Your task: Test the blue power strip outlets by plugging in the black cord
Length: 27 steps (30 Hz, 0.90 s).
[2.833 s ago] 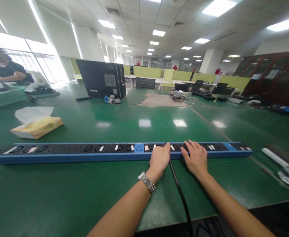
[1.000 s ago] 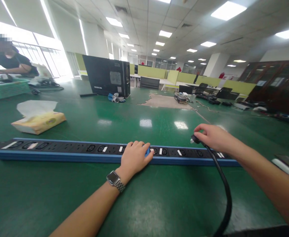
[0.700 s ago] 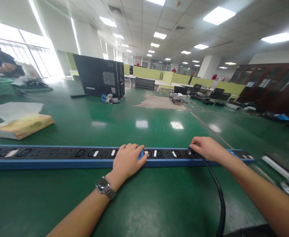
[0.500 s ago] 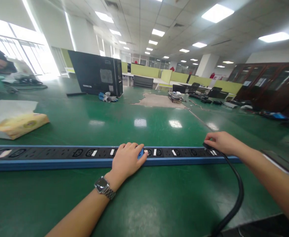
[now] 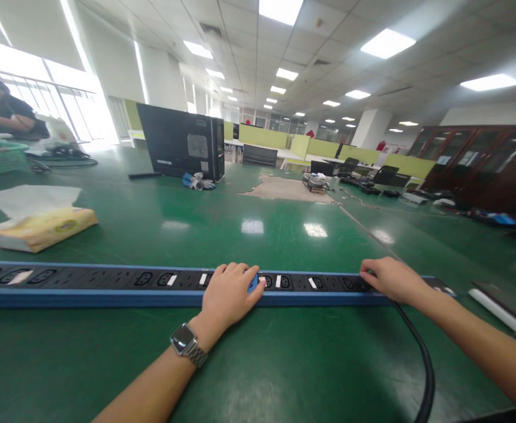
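Observation:
A long blue power strip with a black face of sockets and small white labels lies across the green table. My left hand, a watch on its wrist, is closed over the strip's middle, fingers on the far side and thumb on top. A small blue piece shows between thumb and forefinger. Towards the strip's right end, my right hand is closed on the plug of a thick black power cord. The plug is at the sockets, mostly hidden by my fingers; how deep it sits I cannot tell.
A tissue pack lies at the left. Behind stand a black computer tower and gloves. A dark flat device is beside the strip's right end. At the far left, a person is behind a green basket.
My view has tilted up a little, so the scene sits lower. The right hand has pressed closer over the plug at the strip. My left hand keeps its place.

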{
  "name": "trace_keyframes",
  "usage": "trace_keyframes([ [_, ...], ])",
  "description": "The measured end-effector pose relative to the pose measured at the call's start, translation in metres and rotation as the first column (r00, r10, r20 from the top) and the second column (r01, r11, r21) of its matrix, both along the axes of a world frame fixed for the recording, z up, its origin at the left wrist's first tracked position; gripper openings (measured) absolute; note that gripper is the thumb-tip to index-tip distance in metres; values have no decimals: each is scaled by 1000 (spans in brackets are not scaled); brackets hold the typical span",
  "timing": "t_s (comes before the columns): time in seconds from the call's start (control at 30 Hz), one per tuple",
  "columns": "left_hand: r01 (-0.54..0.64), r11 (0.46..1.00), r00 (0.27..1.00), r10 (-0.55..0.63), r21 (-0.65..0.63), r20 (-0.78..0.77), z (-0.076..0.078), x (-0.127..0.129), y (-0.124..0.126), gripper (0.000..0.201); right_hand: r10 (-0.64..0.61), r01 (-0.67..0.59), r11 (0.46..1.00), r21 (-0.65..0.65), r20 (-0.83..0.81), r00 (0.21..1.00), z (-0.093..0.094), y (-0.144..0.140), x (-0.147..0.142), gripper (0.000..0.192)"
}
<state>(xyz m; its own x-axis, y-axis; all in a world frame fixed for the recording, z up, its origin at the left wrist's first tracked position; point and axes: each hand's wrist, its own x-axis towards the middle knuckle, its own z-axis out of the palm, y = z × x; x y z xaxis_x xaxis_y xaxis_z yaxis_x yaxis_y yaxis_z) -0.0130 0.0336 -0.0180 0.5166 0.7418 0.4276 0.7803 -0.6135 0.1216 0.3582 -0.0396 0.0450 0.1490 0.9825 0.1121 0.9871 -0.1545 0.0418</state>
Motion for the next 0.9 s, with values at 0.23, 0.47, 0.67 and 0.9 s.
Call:
trace_keyframes([
  [0.23, -8, 1000, 1000, 8, -15, -9, 3, 0, -1, 43, -130, 213, 962, 174, -396, 909, 42, -14, 35, 31],
  [0.47, 1, 1000, 1000, -1, -15, -25, 2, -1, 0, 44, -288, 499, 865, -52, -866, 408, 17, -37, 57, 39],
  [0.67, 4, 1000, 999, -4, 0, -40, 1, -1, 3, 45, -430, 468, 883, -37, -464, 775, -7, -41, 90, 44],
  [0.9, 8, 1000, 999, -8, 9, -45, -1, 0, 2, 46, -422, 425, 903, 66, -58, 905, -37, -40, 113, 48],
])
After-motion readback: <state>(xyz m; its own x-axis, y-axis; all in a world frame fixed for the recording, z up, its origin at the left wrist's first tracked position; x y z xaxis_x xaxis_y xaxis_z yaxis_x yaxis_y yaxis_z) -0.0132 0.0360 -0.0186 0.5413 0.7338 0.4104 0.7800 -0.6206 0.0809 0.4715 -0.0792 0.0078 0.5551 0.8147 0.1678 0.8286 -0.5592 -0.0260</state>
